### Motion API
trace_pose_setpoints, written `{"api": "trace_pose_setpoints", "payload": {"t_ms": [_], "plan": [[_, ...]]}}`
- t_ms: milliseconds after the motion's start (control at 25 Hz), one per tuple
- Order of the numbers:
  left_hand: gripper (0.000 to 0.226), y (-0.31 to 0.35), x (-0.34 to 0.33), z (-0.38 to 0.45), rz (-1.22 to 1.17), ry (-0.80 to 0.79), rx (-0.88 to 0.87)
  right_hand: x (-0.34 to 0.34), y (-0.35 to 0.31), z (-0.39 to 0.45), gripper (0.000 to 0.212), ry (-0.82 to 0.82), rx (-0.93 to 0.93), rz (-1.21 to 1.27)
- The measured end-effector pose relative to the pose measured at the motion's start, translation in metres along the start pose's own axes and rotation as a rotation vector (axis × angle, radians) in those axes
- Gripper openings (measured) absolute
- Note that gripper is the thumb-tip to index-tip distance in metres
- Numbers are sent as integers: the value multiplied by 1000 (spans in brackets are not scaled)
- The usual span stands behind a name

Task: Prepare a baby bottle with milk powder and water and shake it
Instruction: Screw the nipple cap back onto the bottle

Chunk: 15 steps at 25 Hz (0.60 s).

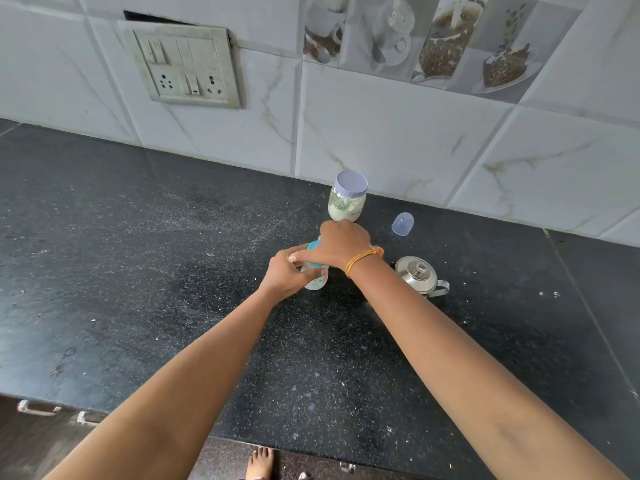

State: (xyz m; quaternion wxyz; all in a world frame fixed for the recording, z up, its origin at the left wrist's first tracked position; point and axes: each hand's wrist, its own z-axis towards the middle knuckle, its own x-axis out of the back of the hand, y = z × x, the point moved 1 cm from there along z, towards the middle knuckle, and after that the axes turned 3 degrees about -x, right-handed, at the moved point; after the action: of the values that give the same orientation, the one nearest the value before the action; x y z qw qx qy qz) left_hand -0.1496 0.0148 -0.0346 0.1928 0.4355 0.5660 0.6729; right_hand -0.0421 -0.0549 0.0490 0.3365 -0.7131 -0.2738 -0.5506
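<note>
Spreading under everything is your black speckled granite counter [138,254], backed by marble-look wall tiles [398,133] and a switch panel [183,64]. Behind your hands stands the jar of pale milk powder [347,197], lid on, with a lidded steel pot [418,273] and clear bottle cap [402,224] to the right. Your left hand [289,277] grips the baby bottle [316,277] upright on the counter while your right hand [341,247] closes over its teal top, hiding the contents.
</note>
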Motion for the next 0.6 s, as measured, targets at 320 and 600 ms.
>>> {"api": "trace_pose_setpoints", "payload": {"t_ms": [320,600], "plan": [[56,-25,-12,2,-69,-38,86,-7,28,-9,44,-43,85,394],[55,-14,-10,1,75,2,44,-20,32,-6,85,-241,106,505]]}}
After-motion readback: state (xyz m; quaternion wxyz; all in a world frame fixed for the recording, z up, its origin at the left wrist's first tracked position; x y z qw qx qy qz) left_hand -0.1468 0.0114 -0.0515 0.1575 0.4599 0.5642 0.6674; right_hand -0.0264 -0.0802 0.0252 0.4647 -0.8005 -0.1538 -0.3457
